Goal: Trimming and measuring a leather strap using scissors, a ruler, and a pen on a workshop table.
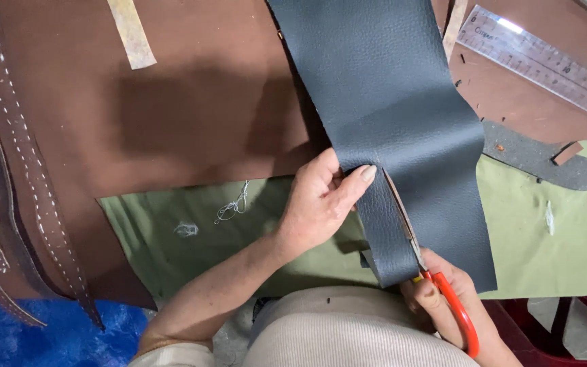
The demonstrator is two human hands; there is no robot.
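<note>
Your left hand point(321, 200) pinches the cut strip of the dark grey leather sheet point(395, 115), thumb on top, fingers closed on it. Your right hand point(446, 309) is clamped on the orange-handled scissors point(453, 306), blades running up into the cut near the sheet's near edge. The sheet lies centre-right, over the brown leather point(191, 102) and the green cloth point(552, 238). A clear ruler point(545, 64) sits far right; stitched brown straps point(15, 170) lie left.
</note>
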